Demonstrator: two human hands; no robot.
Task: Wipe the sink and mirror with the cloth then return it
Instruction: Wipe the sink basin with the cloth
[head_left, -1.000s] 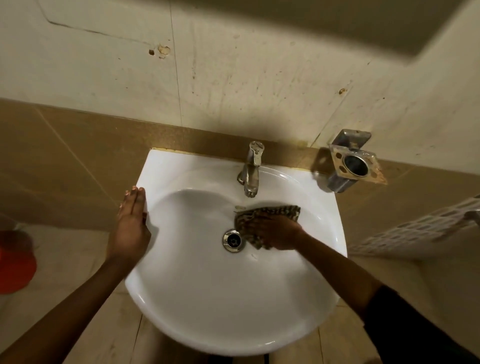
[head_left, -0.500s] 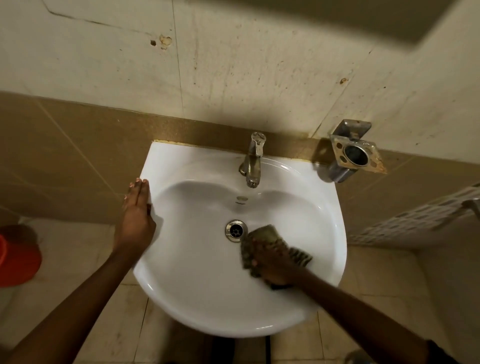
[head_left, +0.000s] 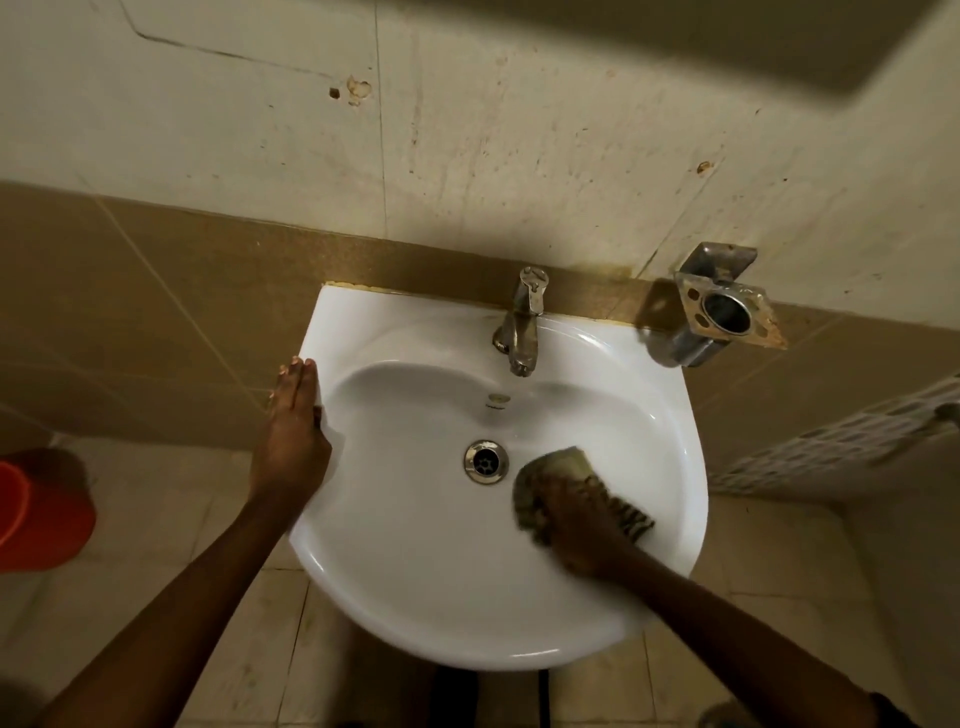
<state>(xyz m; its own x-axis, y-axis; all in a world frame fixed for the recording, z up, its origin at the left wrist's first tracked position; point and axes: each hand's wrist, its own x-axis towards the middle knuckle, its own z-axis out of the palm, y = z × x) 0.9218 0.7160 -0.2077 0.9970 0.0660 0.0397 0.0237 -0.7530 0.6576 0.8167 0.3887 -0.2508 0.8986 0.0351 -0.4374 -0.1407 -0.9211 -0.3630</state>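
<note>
A white wall-mounted sink (head_left: 415, 582) fills the middle of the view, with a metal drain (head_left: 486, 461) at its centre. My right hand (head_left: 579, 530) presses a striped, checked cloth (head_left: 561, 465) against the basin just right of the drain; the hand is blurred by motion. My left hand (head_left: 291, 421) lies flat on the sink's left rim with fingers together and straight. No mirror is in view.
A metal tap (head_left: 522, 322) stands at the back of the sink. A rusty metal holder (head_left: 719, 312) is fixed to the wall at the right. An orange bucket (head_left: 36, 509) sits on the tiled floor at the far left.
My right hand has dragged the cloth from under the tap down to the right of the drain. My left hand has stayed on the rim.
</note>
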